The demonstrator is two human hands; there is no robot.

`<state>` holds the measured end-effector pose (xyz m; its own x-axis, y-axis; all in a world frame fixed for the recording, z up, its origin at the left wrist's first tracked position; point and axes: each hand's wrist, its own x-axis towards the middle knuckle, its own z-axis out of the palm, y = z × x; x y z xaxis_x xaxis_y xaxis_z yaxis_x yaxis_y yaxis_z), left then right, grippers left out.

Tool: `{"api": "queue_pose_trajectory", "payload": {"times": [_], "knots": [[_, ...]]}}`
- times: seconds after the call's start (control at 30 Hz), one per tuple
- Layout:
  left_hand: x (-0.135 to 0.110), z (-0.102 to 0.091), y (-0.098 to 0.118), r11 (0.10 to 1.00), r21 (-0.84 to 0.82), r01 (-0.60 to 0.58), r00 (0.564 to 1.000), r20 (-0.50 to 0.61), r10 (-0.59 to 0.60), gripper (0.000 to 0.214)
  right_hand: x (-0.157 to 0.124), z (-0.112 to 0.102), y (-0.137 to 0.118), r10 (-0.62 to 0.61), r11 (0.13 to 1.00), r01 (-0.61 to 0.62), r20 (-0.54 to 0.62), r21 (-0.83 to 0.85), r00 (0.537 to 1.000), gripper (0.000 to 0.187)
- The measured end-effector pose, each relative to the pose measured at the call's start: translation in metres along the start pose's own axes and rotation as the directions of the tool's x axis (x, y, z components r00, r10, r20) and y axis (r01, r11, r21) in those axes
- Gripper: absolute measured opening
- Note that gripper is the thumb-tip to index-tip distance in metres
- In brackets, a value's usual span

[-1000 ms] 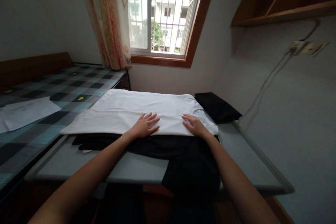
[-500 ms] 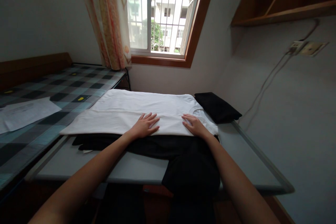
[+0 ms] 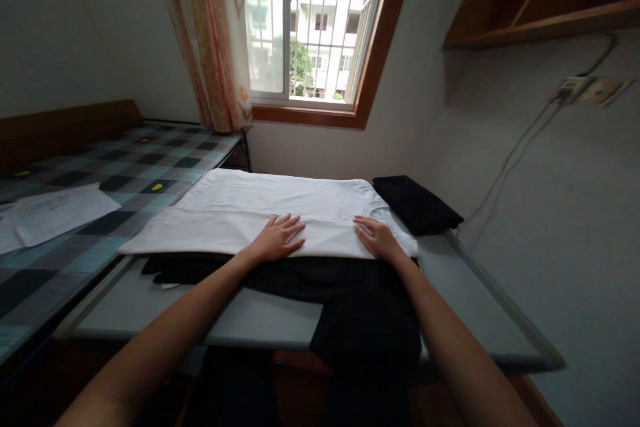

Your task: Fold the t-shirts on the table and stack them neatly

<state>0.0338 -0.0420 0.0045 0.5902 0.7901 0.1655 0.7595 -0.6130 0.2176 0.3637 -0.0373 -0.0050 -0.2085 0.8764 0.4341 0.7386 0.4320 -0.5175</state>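
Observation:
A white T-shirt (image 3: 210, 230) lies sideways on the table, its neckline towards the right and its near side folded over in a long strip. My left hand (image 3: 278, 238) rests flat on the folded strip near its middle, fingers spread. On the same strip, closer to the neckline, lies my right hand (image 3: 374, 236), palm down with its fingers stretched out. Black cloth (image 3: 370, 320) sticks out from beneath the white shirt and hangs over the table's near edge between my forearms.
The pale table (image 3: 480, 307) meets the wall at right. A folded black garment (image 3: 417, 205) sits at its far right corner. To the left is a bed with a checked mattress (image 3: 185, 163) and paper sheets (image 3: 65, 213). A power cable (image 3: 505, 167) hangs from a wall socket (image 3: 575, 89).
My right hand has slid slightly to the right along the folded strip. My left hand stays in about the same place, and the view has shifted a little.

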Motion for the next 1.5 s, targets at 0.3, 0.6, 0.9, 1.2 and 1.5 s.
{"api": "queue_pose_trajectory", "payload": {"times": [0.3,0.6,0.9,1.2,1.5], "knots": [[-0.013,-0.018,-0.054,0.939,0.074,0.335,0.909,-0.289,-0.301,0.046,-0.002,-0.020,0.035,0.209,0.961,-0.239,-0.202,-0.138,0.957,0.034],[-0.009,-0.013,-0.049,0.951,0.005,0.309,0.916,-0.272,-0.296,0.031,-0.004,-0.014,0.037,0.213,0.955,-0.232,-0.118,-0.184,0.970,0.032],[-0.010,-0.012,-0.050,0.955,0.027,0.296,0.928,-0.246,-0.280,0.034,-0.004,-0.015,0.035,0.187,0.955,-0.203,-0.090,-0.217,0.978,0.034],[-0.010,-0.011,-0.052,0.957,0.036,0.288,0.931,-0.245,-0.271,0.035,-0.004,-0.015,0.037,0.171,0.949,-0.188,-0.086,-0.254,0.981,0.034],[-0.010,-0.009,-0.053,0.957,0.049,0.286,0.931,-0.253,-0.265,0.034,-0.004,-0.016,0.036,0.175,0.950,-0.187,-0.069,-0.251,0.982,0.036]]}}
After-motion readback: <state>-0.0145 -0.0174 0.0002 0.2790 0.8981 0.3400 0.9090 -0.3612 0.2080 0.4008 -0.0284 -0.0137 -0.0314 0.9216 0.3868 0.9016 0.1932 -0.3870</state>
